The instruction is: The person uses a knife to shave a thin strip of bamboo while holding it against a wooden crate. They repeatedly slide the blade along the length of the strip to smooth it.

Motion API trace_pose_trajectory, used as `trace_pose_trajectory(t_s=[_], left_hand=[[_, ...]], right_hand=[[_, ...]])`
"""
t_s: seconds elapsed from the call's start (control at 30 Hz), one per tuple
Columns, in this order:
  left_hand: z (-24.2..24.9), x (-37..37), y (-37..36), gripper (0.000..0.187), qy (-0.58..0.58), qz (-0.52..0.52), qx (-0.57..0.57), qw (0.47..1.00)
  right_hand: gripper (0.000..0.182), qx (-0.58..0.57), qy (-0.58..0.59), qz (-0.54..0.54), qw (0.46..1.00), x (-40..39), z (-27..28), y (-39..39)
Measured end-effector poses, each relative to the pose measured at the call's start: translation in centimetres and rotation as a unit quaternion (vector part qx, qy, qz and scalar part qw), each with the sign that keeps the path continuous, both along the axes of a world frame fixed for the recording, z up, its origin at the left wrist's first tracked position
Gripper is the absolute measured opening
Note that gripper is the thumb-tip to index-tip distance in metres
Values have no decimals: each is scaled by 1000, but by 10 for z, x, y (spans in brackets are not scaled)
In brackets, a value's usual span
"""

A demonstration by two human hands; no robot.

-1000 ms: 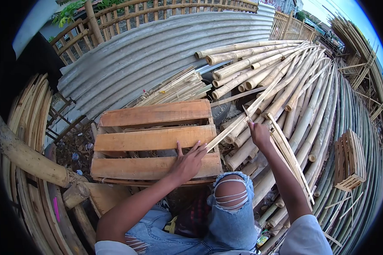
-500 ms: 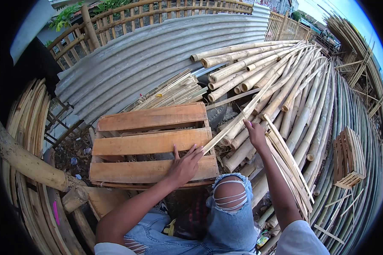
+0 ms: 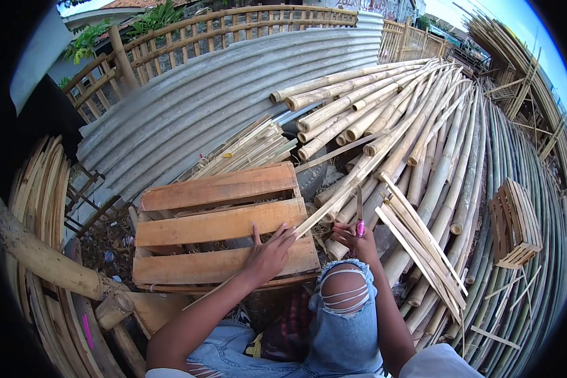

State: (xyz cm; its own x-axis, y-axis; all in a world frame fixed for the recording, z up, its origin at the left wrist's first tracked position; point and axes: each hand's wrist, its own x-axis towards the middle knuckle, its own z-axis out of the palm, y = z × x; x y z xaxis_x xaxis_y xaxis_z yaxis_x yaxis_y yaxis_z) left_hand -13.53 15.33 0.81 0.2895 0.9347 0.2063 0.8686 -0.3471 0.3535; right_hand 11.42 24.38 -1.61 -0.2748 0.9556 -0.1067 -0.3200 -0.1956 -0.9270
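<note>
Right hand [image 3: 354, 238] is drawn back toward the bent knee [image 3: 344, 286], having reached farther up the strip half a second ago. Fingers closed around a knife [image 3: 360, 206], blade pointing up and away; exact grip partly hidden. Left hand [image 3: 268, 257] stays put: fingers fairly spread, thumb apart, fingertips on the near part of a long pale bamboo strip [image 3: 321, 215]. Whether they pinch it or only press it, cannot tell.

Strip slants from the left hand over the crate's right edge, out across the pile. Blade appears beside it, contact unclear; judged a pulled-back stroke, with the left hand steadying the work.

Slatted wooden crate [image 3: 220, 223] serves as support under the left hand. Right of the knife, loose split strips [image 3: 424, 235] lie fanned over bamboo poles [image 3: 334, 94]. Beyond the crate, more cut strips [image 3: 249, 148], then corrugated sheeting [image 3: 201, 94]. Far right, a smaller crate [image 3: 513, 223] sits tilted on greener poles.
</note>
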Motion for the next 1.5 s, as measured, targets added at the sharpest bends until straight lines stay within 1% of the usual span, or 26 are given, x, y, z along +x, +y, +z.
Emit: trace_pose_trajectory(t_s=[0.03, 0.07, 0.13, 0.17, 0.2, 0.27, 0.3, 0.4, 0.47, 0.53, 0.6, 0.67, 0.73, 0.8, 0.83, 0.87, 0.93, 1.0, 1.03, 1.1, 1.17, 1.2, 1.27, 1.4, 1.47, 1.5], left_hand=[[0, 0, 0, 42, -1, 1, -1, 1000], [0, 0, 0, 42, -1, 2, -3, 1000], [1, 0, 0, 42, 1, 3, -1, 1000], [1, 0, -1, 42, 2, 4, 1, 1000], [1, 0, -1, 42, 2, 4, 2, 1000], [0, 0, -1, 42, 2, 5, 2, 1000], [0, 0, -1, 42, 2, 6, 5, 1000], [1, 0, -1, 43, 3, 8, 3, 1000], [0, 0, -1, 43, 4, 1, 3, 1000], [1, 0, -2, 44, 7, 3, 1, 1000], [0, 0, -1, 43, 10, -2, 5, 1000], [0, -1, -1, 43, 10, -1, 5, 1000], [0, -1, 0, 43, 10, -2, 4, 1000], [-1, -1, 0, 42, 18, -4, 10, 1000], [0, -1, -1, 42, 17, -4, 8, 1000], [2, -1, -1, 42, 15, -5, 7, 1000], [3, -2, -1, 42, 14, -8, 6, 1000], [1, -1, -1, 41, 18, -8, 11, 1000], [1, -1, -1, 41, 18, -9, 10, 1000], [2, -1, -1, 41, 27, -6, 8, 1000], [-1, -1, -3, 41, 21, -8, 9, 1000], [-2, -2, 0, 41, 16, -6, 12, 1000], [-1, -3, 1, 41, 28, -6, 12, 1000], [-1, -2, 0, 41, 38, -8, 6, 999], [-1, -1, 2, 41, 39, -11, 10, 999], [-1, -2, 0, 41, 39, -8, 11, 999]], right_hand=[[18, -42, -25, 8, 999, 9, 4, -3], [18, -41, -24, 8, 999, 16, 17, -8], [11, -165, -61, 163, 971, 30, 35, -13], [10, -123, -110, 201, 965, 34, 35, -18], [10, -122, -110, 201, 966, 35, 36, -21], [24, -83, -212, 236, 945, 33, 45, -26], [34, -72, -197, 259, 943, 37, 41, -23], [34, -98, -246, 274, 924, 39, 48, -19], [35, -85, -259, 264, 925, 40, 52, -18], [36, -27, -399, 230, 887, 41, 66, -20], [33, -6, -391, 227, 892, 52, 47, -13], [31, 64, -473, 222, 850, 57, 45, -9], [27, 69, -461, 230, 854, 59, 51, -6], [27, 131, -548, 247, 788, 42, 101, -12], [20, 178, -544, 252, 780, 34, 113, -5], [20, 176, -543, 253, 781, 25, 124, 3], [16, 109, -417, 279, 858, 4, 146, 23], [17, 129, -487, 263, 823, -15, 166, 51], [16, 137, -481, 235, 833, -24, 169, 66], [16, 145, -476, 206, 843, -33, 149, 91], [18, 325, -445, 119, 826, -39, 112, 119], [19, 299, -396, 82, 864, -46, 101, 116], [20, 311, -497, 79, 806, -44, 91, 103], [18, 319, -508, 110, 792, -35, 72, 99], [14, 308, -583, 92, 747, -37, 64, 102], [14, 355, -589, 65, 723, -38, 60, 103]])
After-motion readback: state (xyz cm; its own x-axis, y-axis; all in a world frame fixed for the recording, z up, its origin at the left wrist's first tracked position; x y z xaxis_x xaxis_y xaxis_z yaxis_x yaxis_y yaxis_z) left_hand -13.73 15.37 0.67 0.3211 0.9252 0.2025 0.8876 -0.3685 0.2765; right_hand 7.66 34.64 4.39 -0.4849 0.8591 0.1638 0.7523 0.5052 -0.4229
